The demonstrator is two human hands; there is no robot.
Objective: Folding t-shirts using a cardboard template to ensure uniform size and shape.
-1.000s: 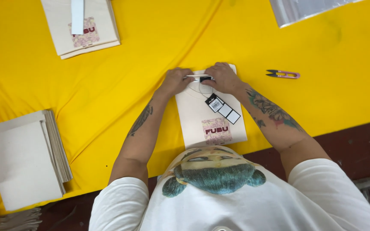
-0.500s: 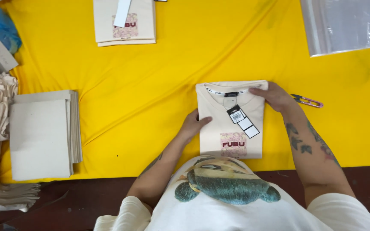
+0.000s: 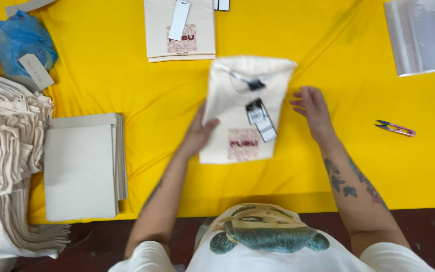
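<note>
- Head view: the left hand [image 3: 197, 133] pinches the left edge of a folded cream shirt [image 3: 237, 108], thumb on top and fingers under, so the shirt is lifted off the yellow counter [image 3: 328, 45] and tilts to the right.
- The right hand [image 3: 312, 108] is open with fingers spread, just beside the shirt's right edge and holding nothing.
- The shirt sits near the middle of the counter, below another folded shirt [image 3: 179, 30] at the top edge.
- To handle it well, I judge the free hand should support the right edge so the fold does not sag or open.
- Keeping the shirt flat would stop the tags [image 3: 260, 118] from swinging or creasing the cloth.
- A light pinch is likely enough; a hard one could wrinkle the edge.
- Count: one shirt in hand, with a black-and-white tag strip and a small dark tag near the collar.
- One folded shirt lies at the top, with a white tag on it; more may lie beneath it, I cannot tell.
- One stack of grey boards [image 3: 84, 168] lies at left; the number of sheets is too fine to count.
- One heap of cream cloth [image 3: 6, 146] lies at far left.
- One blue bag [image 3: 21, 38], one pair of pink snips [image 3: 396, 128], and clear plastic bags [image 3: 424, 32] at top right, number unclear.
</note>
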